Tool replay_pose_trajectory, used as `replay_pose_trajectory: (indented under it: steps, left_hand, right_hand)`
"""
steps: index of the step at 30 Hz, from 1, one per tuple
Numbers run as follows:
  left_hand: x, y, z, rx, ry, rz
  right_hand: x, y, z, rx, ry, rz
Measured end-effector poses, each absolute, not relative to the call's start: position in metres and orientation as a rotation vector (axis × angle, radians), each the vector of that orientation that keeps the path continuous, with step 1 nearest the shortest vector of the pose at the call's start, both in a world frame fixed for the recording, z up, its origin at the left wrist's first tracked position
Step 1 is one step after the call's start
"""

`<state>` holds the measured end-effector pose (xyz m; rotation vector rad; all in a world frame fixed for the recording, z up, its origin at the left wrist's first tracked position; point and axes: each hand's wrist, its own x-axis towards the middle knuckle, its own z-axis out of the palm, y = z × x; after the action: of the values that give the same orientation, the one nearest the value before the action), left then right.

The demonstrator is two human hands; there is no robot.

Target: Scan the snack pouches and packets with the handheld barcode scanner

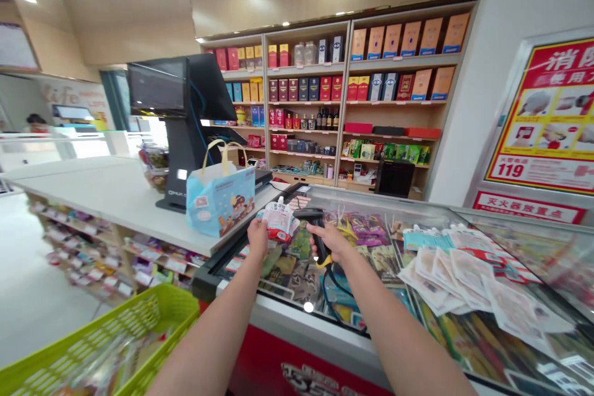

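Observation:
My left hand (258,236) is closed on the edge of a small white and red spouted pouch (278,221), held up over the glass-topped freezer. In my right hand (330,242) is a black barcode scanner (317,232), gripped by its handle, with its head pointing left at the pouch. A dark cable (330,294) hangs from the scanner over the glass. Just behind the pouch, a light blue shopping bag (220,201) with a cartoon print stands on the white counter. Right of my right hand, several white flat packets (452,275) lie fanned out on the freezer lid.
A green basket (153,309) holding packaged goods sits at lower left. The checkout screen (160,86) stands on the white counter (99,182). Through the freezer glass (371,198) colourful packs show. Shelves of boxes and bottles (327,119) line the back wall.

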<state>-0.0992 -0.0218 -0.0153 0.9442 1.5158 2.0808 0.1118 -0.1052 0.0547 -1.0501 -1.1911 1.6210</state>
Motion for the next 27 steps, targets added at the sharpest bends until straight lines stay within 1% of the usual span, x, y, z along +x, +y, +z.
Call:
replay_pose_trajectory:
  steps: [4, 9, 12, 15, 18, 22, 27]
  left_hand:
    - [-0.149, -0.047, -0.013, 1.194, 1.875, 1.839]
    - [-0.156, -0.06, -0.006, 1.379, 2.363, 1.556]
    - [-0.151, -0.06, -0.003, 1.413, 2.527, 1.414]
    - [-0.148, -0.061, 0.0, 1.349, 2.567, 1.293]
    - [-0.146, -0.065, 0.005, 1.316, 2.572, 1.282]
    - [-0.132, -0.067, 0.012, 1.314, 2.597, 1.393]
    - [-0.071, -0.057, 0.014, 1.528, 2.455, 1.575]
  right_hand:
    - [0.086, -0.107, 0.058, -1.066, -1.232, 1.642]
    - [0.077, -0.11, 0.064, -1.098, -1.242, 1.633]
    - [0.08, -0.111, 0.066, -1.125, -1.24, 1.611]
    - [0.087, -0.112, 0.067, -1.14, -1.22, 1.58]
    - [0.097, -0.111, 0.066, -1.128, -1.199, 1.57]
    - [0.118, -0.111, 0.067, -1.077, -1.162, 1.57]
    - [0.162, -0.119, 0.072, -1.072, -1.099, 1.505]
